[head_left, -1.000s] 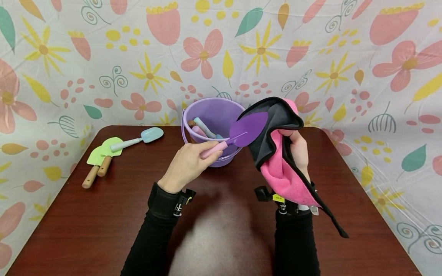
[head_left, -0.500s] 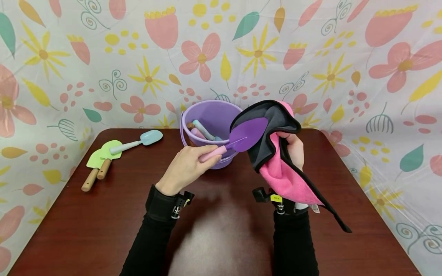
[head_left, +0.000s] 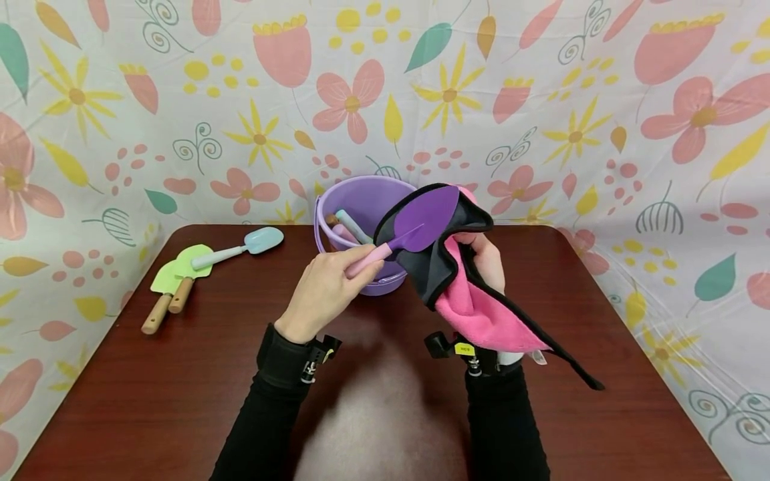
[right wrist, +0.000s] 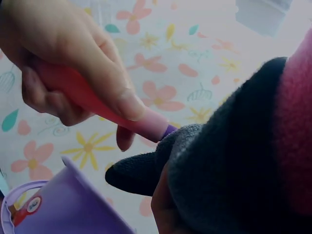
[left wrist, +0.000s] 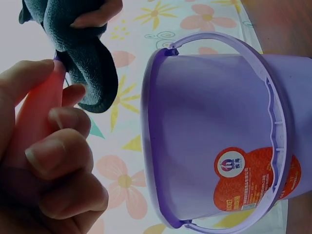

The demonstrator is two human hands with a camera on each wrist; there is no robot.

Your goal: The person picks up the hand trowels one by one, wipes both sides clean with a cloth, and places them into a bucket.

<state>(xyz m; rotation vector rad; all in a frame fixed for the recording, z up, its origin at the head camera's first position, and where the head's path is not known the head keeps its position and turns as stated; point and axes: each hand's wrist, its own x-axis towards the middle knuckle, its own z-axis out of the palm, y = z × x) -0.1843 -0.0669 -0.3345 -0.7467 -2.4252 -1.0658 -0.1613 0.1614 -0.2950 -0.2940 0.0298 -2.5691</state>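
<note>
My left hand [head_left: 327, 287] grips the pink handle of a toy trowel [head_left: 426, 217] with a purple blade, fingers wrapped round the handle in the left wrist view. Behind the blade, my right hand [head_left: 486, 260] holds a pink and dark grey cloth [head_left: 481, 314] with black edging, bunched against the trowel. One long corner of the cloth trails down to the right. In the right wrist view the grey side of the cloth [right wrist: 214, 161] covers the blade, and only the handle end [right wrist: 156, 126] shows. Some of the right fingers are hidden by the cloth.
Just beyond the hands stands a purple bucket [head_left: 361, 190] holding several tools with coloured handles. At the left of the brown table [head_left: 198, 401] lie two green trowels [head_left: 194, 259] with wooden handles and a light blue trowel [head_left: 263, 240]. A floral curtain [head_left: 361, 87] hangs behind.
The right hand and the cloth have moved left along the blade, toward the handle. The trowel blade has tilted up and shifted slightly left. The left hand keeps its grip.
</note>
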